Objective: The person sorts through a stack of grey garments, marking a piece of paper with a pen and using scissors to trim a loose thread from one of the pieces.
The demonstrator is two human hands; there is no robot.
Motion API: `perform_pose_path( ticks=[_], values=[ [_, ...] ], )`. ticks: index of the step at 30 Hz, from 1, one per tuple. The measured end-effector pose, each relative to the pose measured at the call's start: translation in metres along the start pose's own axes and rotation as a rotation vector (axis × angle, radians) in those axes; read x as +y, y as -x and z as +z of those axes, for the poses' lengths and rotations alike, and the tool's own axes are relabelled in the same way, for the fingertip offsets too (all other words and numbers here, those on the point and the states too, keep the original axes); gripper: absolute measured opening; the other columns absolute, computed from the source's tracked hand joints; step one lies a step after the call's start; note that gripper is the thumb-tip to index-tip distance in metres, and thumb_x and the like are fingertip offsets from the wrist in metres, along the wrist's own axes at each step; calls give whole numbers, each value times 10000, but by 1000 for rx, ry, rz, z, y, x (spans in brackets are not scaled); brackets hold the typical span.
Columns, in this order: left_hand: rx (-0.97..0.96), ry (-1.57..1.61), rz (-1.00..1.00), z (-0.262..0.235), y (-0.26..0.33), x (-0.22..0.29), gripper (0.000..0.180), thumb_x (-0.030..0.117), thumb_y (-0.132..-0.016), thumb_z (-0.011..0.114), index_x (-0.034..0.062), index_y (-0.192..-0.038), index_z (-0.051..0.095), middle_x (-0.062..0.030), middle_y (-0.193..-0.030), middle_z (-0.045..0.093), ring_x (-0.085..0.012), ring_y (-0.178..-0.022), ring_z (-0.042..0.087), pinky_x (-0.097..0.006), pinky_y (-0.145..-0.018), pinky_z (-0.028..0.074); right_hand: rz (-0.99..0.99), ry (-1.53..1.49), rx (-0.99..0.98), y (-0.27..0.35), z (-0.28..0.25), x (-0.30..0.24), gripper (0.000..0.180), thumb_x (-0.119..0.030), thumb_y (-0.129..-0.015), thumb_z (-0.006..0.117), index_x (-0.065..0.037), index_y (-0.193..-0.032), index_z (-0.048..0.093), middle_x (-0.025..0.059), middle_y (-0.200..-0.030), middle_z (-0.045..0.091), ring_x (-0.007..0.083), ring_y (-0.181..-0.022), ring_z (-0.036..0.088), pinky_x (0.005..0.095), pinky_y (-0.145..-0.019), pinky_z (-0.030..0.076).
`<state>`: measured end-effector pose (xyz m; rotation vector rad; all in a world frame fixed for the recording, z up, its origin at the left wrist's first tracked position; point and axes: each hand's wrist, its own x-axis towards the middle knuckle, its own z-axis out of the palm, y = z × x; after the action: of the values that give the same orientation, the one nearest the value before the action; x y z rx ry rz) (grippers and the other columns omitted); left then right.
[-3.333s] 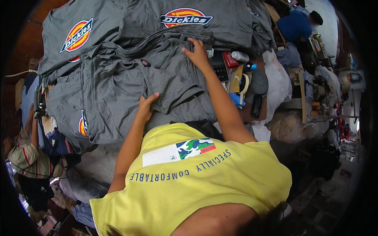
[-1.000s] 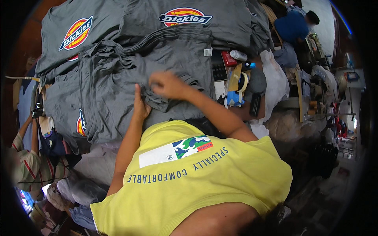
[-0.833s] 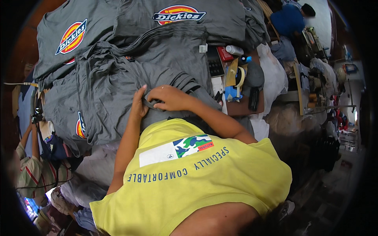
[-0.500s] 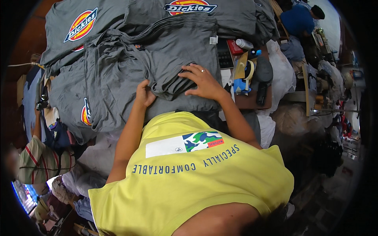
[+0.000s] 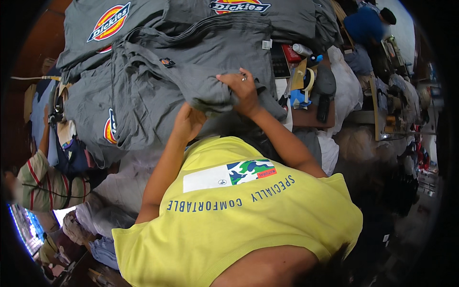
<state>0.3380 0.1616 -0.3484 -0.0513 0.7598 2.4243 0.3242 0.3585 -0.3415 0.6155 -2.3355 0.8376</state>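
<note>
A grey shirt (image 5: 203, 86) lies bunched and folded on top of a pile of like grey shirts (image 5: 86, 103), its loose near end lifted between my hands. From the near left, my left hand (image 5: 189, 123) grips the underside of the bunched cloth, its fingertips partly hidden by fabric. My right hand (image 5: 243, 92), with a ring on one finger, is closed over the right side of the same bunch. A small dark label (image 5: 167, 62) shows on the cloth, and a white tag (image 5: 267, 44) sits near the pile's right edge. Large coloured oval prints mark several shirts.
Right of the pile, a brown board (image 5: 311, 117) bears a tape roll (image 5: 310, 81), a red box (image 5: 290, 53) and a white bottle (image 5: 302, 49). White plastic (image 5: 346, 81) hangs beyond. One person in blue (image 5: 361, 25) is far right; another in stripes (image 5: 45, 186) is left.
My right hand has closed on the bunched cloth from a spread position. The cloth end has been lifted toward me, and my left hand has moved slightly right and nearer.
</note>
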Motion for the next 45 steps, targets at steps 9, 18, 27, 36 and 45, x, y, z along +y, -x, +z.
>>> perform_pose_path(
  ticks=[9, 18, 27, 36, 45],
  values=[
    [183, -1038, 83, -90, 39, 71, 216, 27, -778, 548, -45, -973, 608, -55, -928, 638, -99, -827, 558, -241, -734, 437, -417, -526, -95, -51, -68, -96, 166, -172, -762, 553, -126, -878, 661, 36, -868, 626, 190, -841, 597, 393, -845, 403],
    [-63, -944, 337, -92, 77, 63, 334, 44, -795, 526, -38, -1119, 510, -140, -1130, 548, -187, -1001, 518, -296, -860, 406, -763, -783, -126, -79, -141, -188, 168, -268, -860, 534, -178, -991, 587, 135, -896, 590, 266, -828, 561, 446, -826, 331],
    [-157, -267, 423, -59, 194, 113, 375, 47, -811, 503, -34, -1173, 450, -158, -1185, 499, -226, -1059, 481, -325, -897, 390, -782, -716, 34, -84, -214, -291, 308, -455, -853, 434, -346, -1119, 545, -24, -1072, 555, 147, -999, 484, 400, -892, 249],
    [-174, -89, 484, -87, 236, 177, 418, 51, -827, 479, -30, -1227, 390, -175, -1240, 451, -266, -1117, 444, -354, -934, 374, -187, -297, 544, 31, -120, -293, 342, -440, -779, 529, -251, -1062, 566, 43, -1049, 561, 200, -982, 504, 394, -861, 312],
    [-213, 48, 479, -118, 215, 240, 463, 54, -843, 456, -26, -1282, 329, -192, -1295, 403, -305, -1174, 407, -383, -971, 358, 420, -93, 537, 68, 35, -235, 405, -426, -705, 625, -156, -1004, 588, 109, -1026, 568, 253, -964, 525, 389, -831, 375]
  ],
)
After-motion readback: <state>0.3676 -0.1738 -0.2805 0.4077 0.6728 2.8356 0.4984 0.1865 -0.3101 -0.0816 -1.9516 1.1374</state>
